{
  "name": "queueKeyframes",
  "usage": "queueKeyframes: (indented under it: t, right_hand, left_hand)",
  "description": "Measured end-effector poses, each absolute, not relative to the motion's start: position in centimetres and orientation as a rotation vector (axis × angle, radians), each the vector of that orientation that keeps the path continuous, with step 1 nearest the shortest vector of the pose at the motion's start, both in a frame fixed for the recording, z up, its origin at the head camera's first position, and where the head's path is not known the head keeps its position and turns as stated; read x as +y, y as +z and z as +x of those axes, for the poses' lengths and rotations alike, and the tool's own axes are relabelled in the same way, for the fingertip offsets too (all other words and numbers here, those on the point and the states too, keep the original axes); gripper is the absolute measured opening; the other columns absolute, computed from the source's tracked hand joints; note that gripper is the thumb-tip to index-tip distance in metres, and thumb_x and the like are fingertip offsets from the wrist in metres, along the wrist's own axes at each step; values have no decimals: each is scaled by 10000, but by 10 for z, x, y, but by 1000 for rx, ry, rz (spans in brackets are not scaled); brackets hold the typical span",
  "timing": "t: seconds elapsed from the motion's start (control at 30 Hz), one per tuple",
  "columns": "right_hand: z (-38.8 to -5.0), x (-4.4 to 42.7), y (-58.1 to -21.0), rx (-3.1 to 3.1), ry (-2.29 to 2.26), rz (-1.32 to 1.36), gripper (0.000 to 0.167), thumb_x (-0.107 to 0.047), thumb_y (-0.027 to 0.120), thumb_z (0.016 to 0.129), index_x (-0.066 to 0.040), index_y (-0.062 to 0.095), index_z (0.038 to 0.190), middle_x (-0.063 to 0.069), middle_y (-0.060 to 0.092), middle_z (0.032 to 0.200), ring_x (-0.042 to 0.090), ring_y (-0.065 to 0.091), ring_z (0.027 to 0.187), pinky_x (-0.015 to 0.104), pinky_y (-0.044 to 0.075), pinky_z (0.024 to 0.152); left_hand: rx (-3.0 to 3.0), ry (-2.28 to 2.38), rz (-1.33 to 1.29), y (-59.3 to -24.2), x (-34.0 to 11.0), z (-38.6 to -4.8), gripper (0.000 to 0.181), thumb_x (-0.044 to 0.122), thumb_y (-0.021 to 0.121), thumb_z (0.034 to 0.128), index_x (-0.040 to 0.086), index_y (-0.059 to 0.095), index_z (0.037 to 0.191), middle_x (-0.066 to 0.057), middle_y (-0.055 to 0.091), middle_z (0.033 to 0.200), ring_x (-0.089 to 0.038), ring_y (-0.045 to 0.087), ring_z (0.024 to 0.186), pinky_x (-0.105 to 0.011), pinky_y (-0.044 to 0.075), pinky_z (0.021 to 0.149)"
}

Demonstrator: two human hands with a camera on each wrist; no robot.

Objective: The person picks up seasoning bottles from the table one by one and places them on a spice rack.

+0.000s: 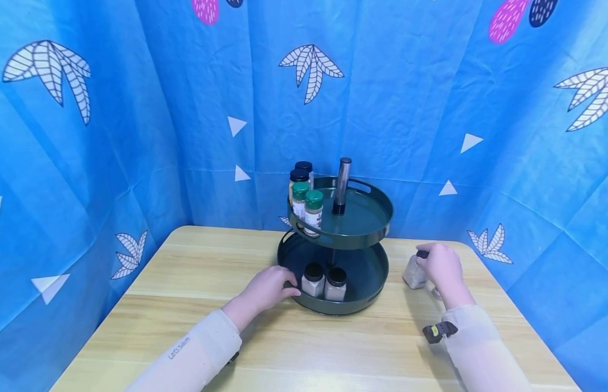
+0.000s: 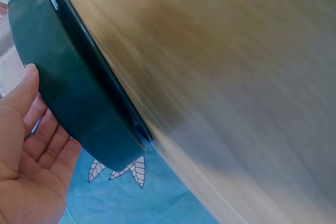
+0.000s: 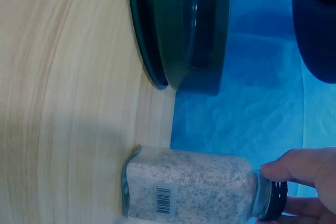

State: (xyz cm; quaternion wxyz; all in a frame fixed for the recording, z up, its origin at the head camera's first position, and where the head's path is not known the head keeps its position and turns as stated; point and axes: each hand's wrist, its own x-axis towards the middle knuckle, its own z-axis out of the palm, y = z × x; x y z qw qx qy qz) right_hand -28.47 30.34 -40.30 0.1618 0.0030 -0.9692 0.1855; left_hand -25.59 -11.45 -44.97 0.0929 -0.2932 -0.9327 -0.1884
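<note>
A dark green two-tier round rack stands on the table. At the left side of its lower tray, my left hand grips the rim with thumb and fingers. Two black-capped jars stand inside that tray near its front. Right of the rack, my right hand pinches the black cap of a clear jar with pale, speckled contents and a barcode. In the head view this jar is slightly tilted at the table; whether its base touches cannot be told.
The upper tray carries two green-capped bottles and two black-capped bottles at its left. A metal post rises from it. Another clear container is mostly hidden by my right hand. Blue curtains surround the table.
</note>
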Motion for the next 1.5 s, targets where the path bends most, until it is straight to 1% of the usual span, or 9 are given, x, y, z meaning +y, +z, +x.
queueKeyframes:
  t: [0.33,0.57,0.83,0.97,1.17,1.33,1.5]
  right_hand:
    - [-276,298,-400,-2777,519,68,309,-90,728,854,18,724,1144,293,672,1140,533,605,1041,632,486,837]
    - [-268,292,-397,-2780,536,91,304,-94,728,858,20,725,1140,277,677,1147,525,597,1065,636,476,869]
    - [-263,288,-395,-2773,542,126,296,-85,730,855,28,728,1129,278,682,1137,510,612,1049,626,489,856]
    - [-258,282,-389,-2768,548,142,297,-80,727,863,31,724,1138,271,681,1151,494,622,1050,612,505,853]
    - [-249,268,-374,-2771,492,158,318,-111,741,863,0,728,1161,244,683,1176,480,635,1053,600,536,813]
    - [-243,259,-366,-2743,486,216,313,-88,746,855,27,727,1145,254,687,1153,471,651,1027,585,543,831]
    - [-239,252,-361,-2721,481,239,295,-66,749,845,37,733,1121,256,692,1133,461,666,993,572,555,814]
  left_hand:
    - [-2758,-557,-870,-451,-115,-256,173,322,788,867,154,749,882,39,703,864,-163,655,836,-341,554,785]
    - [-2763,-557,-860,-453,-115,-257,169,318,788,868,154,747,881,39,702,864,-163,655,833,-344,553,784]
    - [-2773,-568,-853,-452,-115,-256,162,309,787,870,152,747,878,35,702,866,-165,655,835,-348,553,783]
    - [-2771,-562,-852,-452,-115,-256,161,310,788,869,154,749,880,39,699,863,-161,654,834,-340,554,781]
    - [-2762,-561,-862,-452,-116,-256,160,310,791,865,156,746,875,41,698,858,-161,654,829,-343,553,778]
    - [-2776,-557,-850,-452,-115,-256,169,325,786,870,161,748,883,48,700,865,-159,656,841,-340,555,790]
    - [-2785,-564,-846,-450,-114,-255,171,317,787,870,151,752,887,39,704,870,-160,657,839,-341,556,789]
